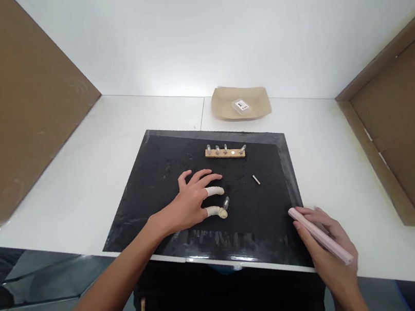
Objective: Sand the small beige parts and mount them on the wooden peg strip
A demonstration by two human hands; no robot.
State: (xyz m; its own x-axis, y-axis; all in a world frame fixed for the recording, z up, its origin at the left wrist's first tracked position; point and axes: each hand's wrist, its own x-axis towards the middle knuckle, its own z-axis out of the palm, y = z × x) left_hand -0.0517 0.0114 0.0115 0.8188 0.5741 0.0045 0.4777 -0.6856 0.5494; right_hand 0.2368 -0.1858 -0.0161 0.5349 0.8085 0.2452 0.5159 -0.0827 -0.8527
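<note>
My left hand (193, 199) rests on the black mat (176, 155) with its fingers spread. Pale finger cots cover its thumb and index finger. A clear false nail tip (226, 202) stands tilted against the thumb's end, in the gap below the index finger; whether the thumb presses on it cannot be made out. By the mat's right edge, my right hand (329, 241) is closed around a pale pink stick-shaped tool (323, 237). Further back lies a wooden strip (226, 152) with several clear nail tips upright on it and one bare white spot.
A small black-and-white stick (256, 180) lies on the mat's right part. Behind the mat, a brown paper tray (257, 101) holds a small clear box (241, 106) with a label. Brown panels (16, 101) flank the white table (86, 127), and a white wall closes the back.
</note>
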